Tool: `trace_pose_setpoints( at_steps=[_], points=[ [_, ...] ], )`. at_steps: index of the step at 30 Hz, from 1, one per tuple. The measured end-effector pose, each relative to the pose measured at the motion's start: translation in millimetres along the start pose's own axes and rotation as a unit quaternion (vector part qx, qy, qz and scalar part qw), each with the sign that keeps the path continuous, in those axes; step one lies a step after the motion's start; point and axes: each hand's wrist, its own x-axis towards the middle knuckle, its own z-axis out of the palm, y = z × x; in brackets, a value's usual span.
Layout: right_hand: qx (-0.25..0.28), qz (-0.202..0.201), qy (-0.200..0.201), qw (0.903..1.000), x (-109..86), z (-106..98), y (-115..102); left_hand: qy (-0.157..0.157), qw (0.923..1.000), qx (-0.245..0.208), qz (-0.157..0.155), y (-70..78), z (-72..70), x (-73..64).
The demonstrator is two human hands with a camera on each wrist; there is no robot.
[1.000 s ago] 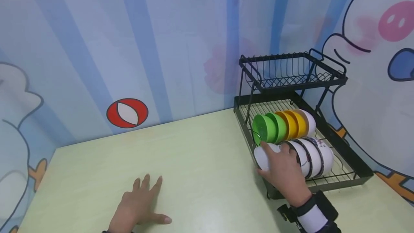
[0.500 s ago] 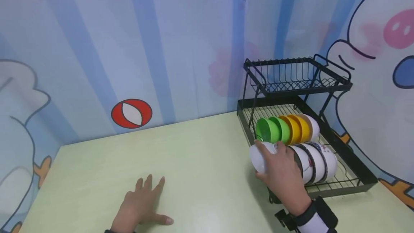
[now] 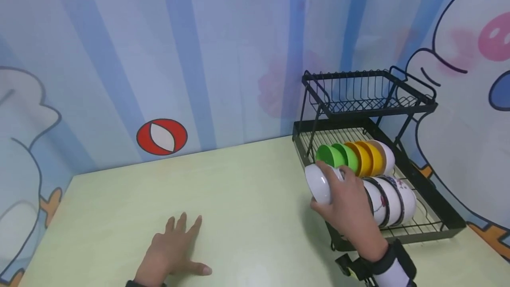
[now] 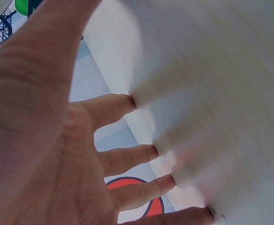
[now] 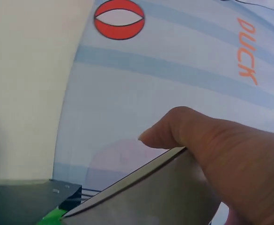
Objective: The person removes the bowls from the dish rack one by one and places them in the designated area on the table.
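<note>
White bowl has shifted left and up since a second ago, away from the dark-rimmed bowls; right hand moved with it. Left to right now: left hand same place, fingers spread, released, tips at the table. White bowl tilted, over the left edge of the rack in head view, grasped by right hand, thumb at rim; contact with rack, cannot tell. Green bowls just behind, then yellow bowls. Dark-rimmed bowls on their sides, front row, partly hidden by right hand.
</note>
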Motion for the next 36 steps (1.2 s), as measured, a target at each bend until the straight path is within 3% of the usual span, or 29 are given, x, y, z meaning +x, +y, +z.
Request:
trace_pose_setpoints(
  at_steps=[11, 17, 23, 27, 36],
  points=[
    [0.126, 0.046, -0.019, 0.9908, 10.3, -5.0, -7.6, -0.001, 0.9999, -0.012, -0.005, 2.3, 0.7, 0.2],
    [0.204, 0.056, -0.082, 0.9739, 14.2, -7.4, -10.1, -0.017, 0.9994, -0.022, -0.022, 1.0, 2.7, 2.2],
    [0.268, 0.073, -0.103, 0.9550, 23.4, -8.6, -14.0, -0.018, 0.9990, -0.025, -0.031, 0.3, 1.2, 4.5],
    [0.338, 0.103, -0.121, 0.9275, 29.5, -8.2, -18.0, -0.020, 0.9990, -0.028, -0.029, -0.2, 2.5, 6.6],
    [0.501, 0.130, -0.153, 0.8417, 42.3, 4.2, -32.5, -0.005, 0.9995, -0.016, -0.026, -2.1, 5.2, 6.7]
  ],
)
